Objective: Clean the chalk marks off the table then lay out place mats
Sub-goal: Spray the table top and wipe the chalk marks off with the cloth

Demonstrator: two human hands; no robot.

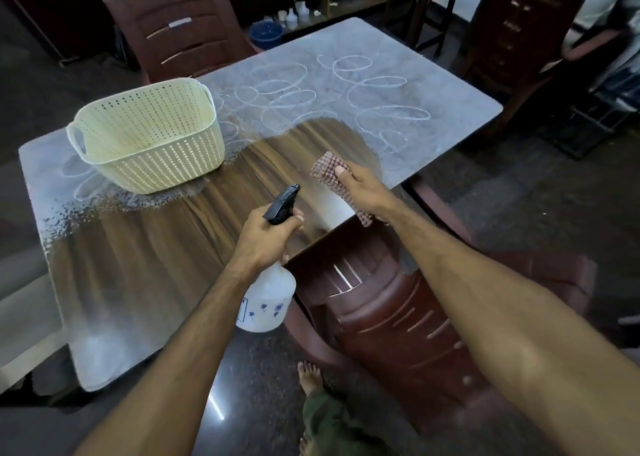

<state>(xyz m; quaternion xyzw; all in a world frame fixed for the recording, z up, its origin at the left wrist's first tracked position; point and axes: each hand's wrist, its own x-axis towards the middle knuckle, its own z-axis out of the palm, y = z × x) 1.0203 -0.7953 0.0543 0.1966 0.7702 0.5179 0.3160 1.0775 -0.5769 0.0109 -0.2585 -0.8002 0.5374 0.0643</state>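
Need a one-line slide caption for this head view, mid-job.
Left hand grips spray bottle, right hand holds cloth; chalk marks remain on the table's far half.

A basket (149, 136) stands on the tabletop (138, 268) toward its left side, with chalk loops (346, 91) spread behind it and to its right across the far half. Over the near right edge, the left hand (266, 240) holds a spray bottle (270, 282) and the right hand (363, 192) a cloth (329, 169). One chair (398, 317) sits below them; another (180, 25) stands behind the tabletop.
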